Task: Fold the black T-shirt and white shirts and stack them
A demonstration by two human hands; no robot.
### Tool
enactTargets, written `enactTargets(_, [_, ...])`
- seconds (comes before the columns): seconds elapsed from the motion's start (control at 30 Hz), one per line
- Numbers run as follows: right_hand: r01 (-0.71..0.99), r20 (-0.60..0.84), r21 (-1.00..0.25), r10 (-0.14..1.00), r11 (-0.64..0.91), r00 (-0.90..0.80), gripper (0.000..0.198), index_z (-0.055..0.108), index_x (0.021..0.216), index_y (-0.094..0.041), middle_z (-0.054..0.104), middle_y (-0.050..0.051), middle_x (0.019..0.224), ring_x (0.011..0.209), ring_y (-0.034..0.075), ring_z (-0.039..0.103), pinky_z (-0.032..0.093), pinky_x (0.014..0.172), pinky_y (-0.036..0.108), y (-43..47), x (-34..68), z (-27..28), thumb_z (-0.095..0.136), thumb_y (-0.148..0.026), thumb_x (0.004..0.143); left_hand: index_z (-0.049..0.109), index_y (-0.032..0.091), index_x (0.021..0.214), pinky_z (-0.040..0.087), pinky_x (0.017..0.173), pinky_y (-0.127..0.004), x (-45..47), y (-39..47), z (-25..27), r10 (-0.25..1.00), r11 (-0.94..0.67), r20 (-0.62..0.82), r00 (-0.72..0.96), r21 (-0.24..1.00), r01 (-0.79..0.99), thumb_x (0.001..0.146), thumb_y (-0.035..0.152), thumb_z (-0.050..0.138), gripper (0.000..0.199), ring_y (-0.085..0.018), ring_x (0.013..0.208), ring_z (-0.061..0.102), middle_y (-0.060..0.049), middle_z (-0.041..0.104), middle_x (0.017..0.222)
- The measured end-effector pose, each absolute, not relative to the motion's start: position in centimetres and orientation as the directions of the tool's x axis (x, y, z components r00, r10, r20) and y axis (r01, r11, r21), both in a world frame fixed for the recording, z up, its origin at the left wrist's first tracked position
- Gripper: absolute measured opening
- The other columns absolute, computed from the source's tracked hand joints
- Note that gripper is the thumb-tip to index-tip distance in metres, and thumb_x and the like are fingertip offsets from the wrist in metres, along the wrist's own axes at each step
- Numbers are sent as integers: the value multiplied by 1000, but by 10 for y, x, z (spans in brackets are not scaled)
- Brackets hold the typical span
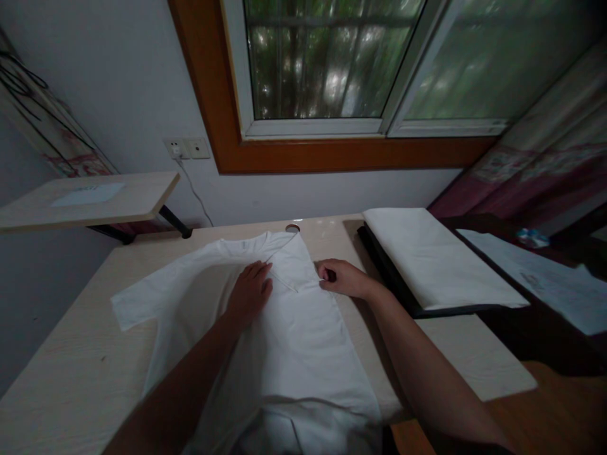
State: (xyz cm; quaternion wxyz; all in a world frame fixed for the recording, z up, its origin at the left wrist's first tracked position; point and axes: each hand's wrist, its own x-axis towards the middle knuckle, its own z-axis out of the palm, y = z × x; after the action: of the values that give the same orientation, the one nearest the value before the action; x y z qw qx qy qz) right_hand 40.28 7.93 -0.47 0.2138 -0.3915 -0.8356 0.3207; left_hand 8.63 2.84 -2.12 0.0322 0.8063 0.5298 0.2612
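Observation:
A white T-shirt (303, 341) lies spread over the wooden table, its collar toward the wall. The sleeve at the left sticks out flat, while the one at the right is folded inward across the chest. My left hand (250, 287) rests on the upper chest with its fingers laid flat by the folded sleeve's edge. At the right edge of the shirt, my right hand (345, 278) pinches the fabric between thumb and curled fingers. The shirt's lower end comes toward me and shows some wrinkles.
Folded white cloth (441, 253) lies on a dark flat item at the right of the table (71, 354). A raised shelf (142, 196) with a paper stands at the left. Behind are a wall socket (187, 148) with a plugged-in cable and a window.

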Motion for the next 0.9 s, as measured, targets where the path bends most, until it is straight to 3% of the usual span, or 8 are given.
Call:
enactTargets(0.17, [510,112,-705,787,493,-606,13,60,82,-21,58,-3,75,67,13,52,39,62,24,78,402,-3,64,-12,73,60,14,135,43,117,-44,86,29,-23,868,-426,406,286,314,849,97,22,49,41,-25,129,55,-13,65,133])
enactTargets(0.33, [441,195,-716,762,541,-618,33,61,101,-21,57,-2,84,74,14,54,42,69,25,75,398,3,64,-9,71,59,15,136,42,117,-44,87,29,-22,870,-422,397,292,295,857,97,24,50,42,-25,131,54,-12,65,134])
enactTargets(0.53, [468,194,-648,724,601,-661,19,62,84,-21,59,-1,82,74,15,56,43,70,26,76,400,7,60,-6,71,59,16,136,44,116,-47,87,28,-23,863,-420,418,285,278,864,97,24,48,42,-27,131,55,-13,65,135])
enactTargets(0.9, [438,191,-677,716,591,-671,16,64,85,-21,59,-2,81,73,15,56,44,69,26,76,401,6,63,-9,74,57,17,138,41,118,-48,86,28,-24,870,-418,413,268,332,846,96,24,47,43,-27,134,52,-12,62,138])
